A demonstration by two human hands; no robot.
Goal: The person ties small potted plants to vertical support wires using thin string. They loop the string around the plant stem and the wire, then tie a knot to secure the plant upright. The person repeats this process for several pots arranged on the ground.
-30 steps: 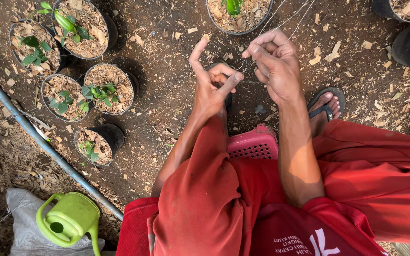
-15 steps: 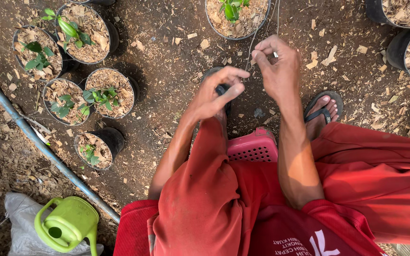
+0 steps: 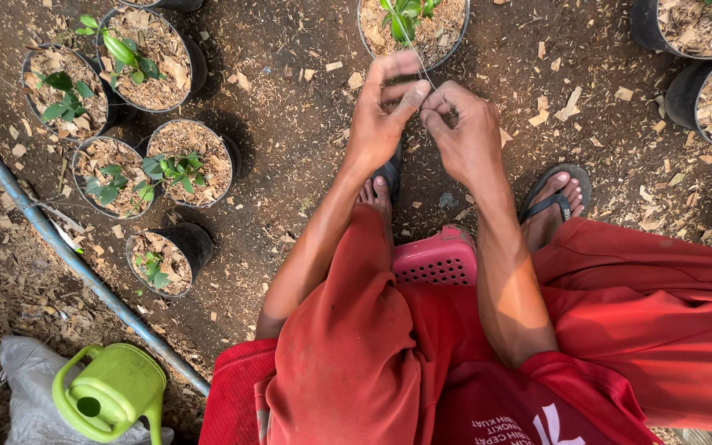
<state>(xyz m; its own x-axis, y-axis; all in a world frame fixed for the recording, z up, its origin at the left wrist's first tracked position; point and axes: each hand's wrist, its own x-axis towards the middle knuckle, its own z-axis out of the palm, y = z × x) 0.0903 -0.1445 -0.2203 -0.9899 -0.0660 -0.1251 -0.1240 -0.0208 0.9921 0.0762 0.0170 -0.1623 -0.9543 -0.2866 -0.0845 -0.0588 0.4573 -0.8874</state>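
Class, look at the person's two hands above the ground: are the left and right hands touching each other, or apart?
Touching. The head view shows the left hand and right hand meeting at the fingertips, pinching a thin string together.

String (image 3: 419, 64) too thin to trace; top pot (image 3: 447, 45) cut by edge.

head-worn view, looking steeply down, close over hands (image 3: 422, 124)
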